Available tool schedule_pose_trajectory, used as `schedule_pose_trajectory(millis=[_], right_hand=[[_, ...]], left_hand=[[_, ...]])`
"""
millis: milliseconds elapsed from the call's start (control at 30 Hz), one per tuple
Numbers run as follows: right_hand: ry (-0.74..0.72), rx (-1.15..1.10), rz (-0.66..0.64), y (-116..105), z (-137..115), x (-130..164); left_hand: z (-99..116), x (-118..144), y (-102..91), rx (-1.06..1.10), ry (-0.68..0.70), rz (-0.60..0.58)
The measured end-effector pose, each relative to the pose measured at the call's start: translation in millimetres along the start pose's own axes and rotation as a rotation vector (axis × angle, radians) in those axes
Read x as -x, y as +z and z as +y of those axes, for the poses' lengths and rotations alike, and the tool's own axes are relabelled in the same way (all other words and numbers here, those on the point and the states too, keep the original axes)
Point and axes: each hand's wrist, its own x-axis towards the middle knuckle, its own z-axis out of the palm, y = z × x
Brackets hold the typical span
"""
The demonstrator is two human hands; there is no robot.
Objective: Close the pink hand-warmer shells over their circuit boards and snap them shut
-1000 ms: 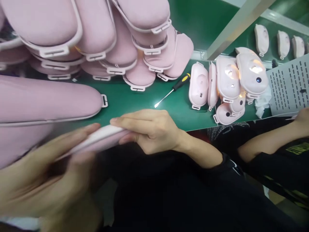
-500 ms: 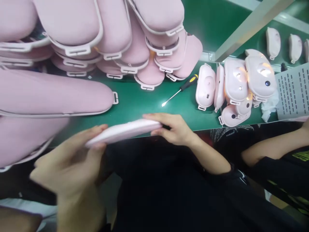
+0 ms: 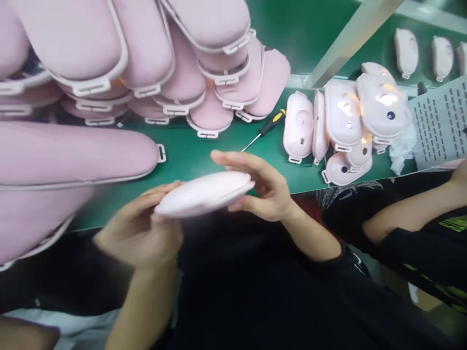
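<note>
I hold a pale pink oval eye-massager piece (image 3: 204, 193) edge-on between both hands, just in front of the green bench's near edge. My left hand (image 3: 140, 233) grips its left end from below. My right hand (image 3: 264, 189) holds its right end, with the fingers curled over the top. Beyond my hands, a yellow-and-black screwdriver (image 3: 268, 127) lies on the green bench (image 3: 193, 153).
A big heap of pink padded masks (image 3: 146, 63) fills the upper left, with one long mask (image 3: 73, 153) close by. A cluster of pink plastic shells (image 3: 346, 121) sits to the right. A grey perforated tray (image 3: 441, 121) and another person's arm (image 3: 408, 214) are at far right.
Both hands have lifted the pink piece and drawn closer together. The left hand has moved up and right. The piece now tilts so that more of its rounded face shows.
</note>
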Motion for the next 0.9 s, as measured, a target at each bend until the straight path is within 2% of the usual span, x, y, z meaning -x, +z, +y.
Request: schedule_pose_trajectory(millis=[67, 133, 167, 200, 267, 367, 433, 467, 567, 600, 667, 733, 767, 833, 900], right_hand=[[-0.049, 0.082, -0.014, -6, -12, 1], [-0.159, 0.19, -0.053, -3, -15, -2], [-0.212, 0.229, -0.053, 1, -15, -5], [-0.24, 0.261, -0.042, 7, -13, -8], [-0.246, 0.31, -0.049, 19, -11, -18], [-0.256, 0.353, -0.213, 26, -12, -34], [-0.259, 0.366, -0.339, 20, -12, -38], [-0.241, 0.375, -0.357, 15, -11, -36], [-0.157, 0.373, -0.267, 0, 2, -22], [-0.14, 0.354, -0.216, -1, 8, -17], [-0.131, 0.308, -0.13, 2, 18, -8], [-0.119, 0.287, -0.039, 9, 24, -4], [-0.109, 0.282, -0.001, 13, 26, -3], [-0.104, 0.255, 0.024, 17, 28, -6], [-0.107, 0.213, -0.031, 18, 30, -11]], left_hand=[[2, -2, 11.7, 0.15, 0.008, -0.073], [5, -8, 18.0, 0.139, 0.09, -0.232], [5, -10, 18.9, 0.114, 0.139, -0.268], [5, -12, 18.3, 0.075, 0.19, -0.266], [0, -8, 12.8, -0.004, 0.223, -0.166], [-14, 7, -8.0, -0.082, 0.135, 0.031], [-18, 15, -28.0, -0.079, 0.09, 0.021], [-17, 16, -37.8, -0.071, 0.074, -0.021], [-7, 8, -56.1, -0.179, 0.006, -0.227], [-2, 4, -56.9, -0.268, 0.027, -0.288], [5, -4, -50.8, -0.439, 0.173, -0.357], [7, -7, -39.0, -0.526, 0.328, -0.309], [6, -7, -33.0, -0.549, 0.363, -0.262], [4, -4, -24.4, -0.579, 0.371, -0.203], [2, -1, -21.2, -0.594, 0.378, -0.208]])
